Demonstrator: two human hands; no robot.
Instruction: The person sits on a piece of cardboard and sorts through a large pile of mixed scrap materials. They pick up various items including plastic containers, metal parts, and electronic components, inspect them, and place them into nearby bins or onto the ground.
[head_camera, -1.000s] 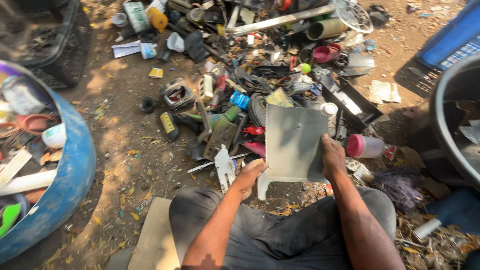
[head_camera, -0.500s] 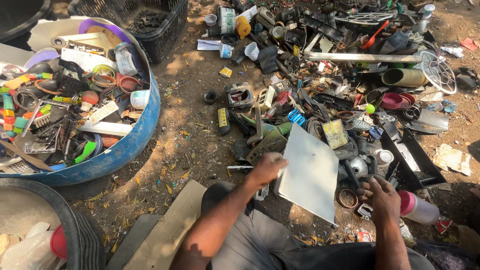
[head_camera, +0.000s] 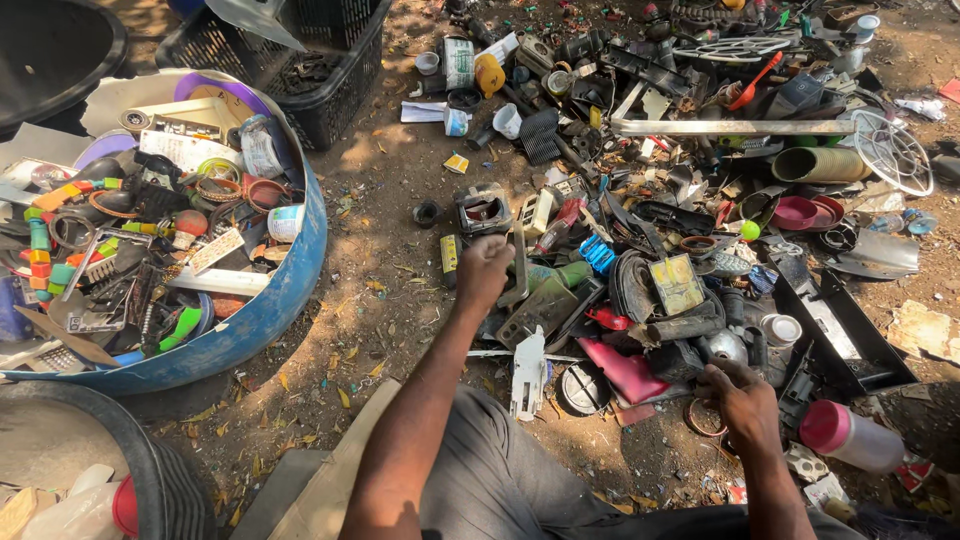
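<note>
Both hands empty: left hand (head_camera: 484, 268) fisted at 12; right hand (head_camera: 738, 398) curled over scrap ring (head_camera: 703, 420) — pinch rim firmly.

The setting was outdoors, on bare brown dirt ground (head_camera: 390, 190) strewn with dry leaves and small bits of plastic. Dappled sunlight fell across it, bright patches mixing with leaf shadows. At nine o'clock stood a cut blue barrel (head_camera: 270, 310) filled with mixed plastic scrap. At eleven o'clock sat a black plastic crate (head_camera: 330, 95), and beyond it a dark round tub (head_camera: 60, 60). A wide heap of scrap (head_camera: 680, 200) spread from twelve to three o'clock. At seven o'clock lay a black-rimmed basin (head_camera: 150, 470), with flat cardboard (head_camera: 330, 490) just beside it.
</note>
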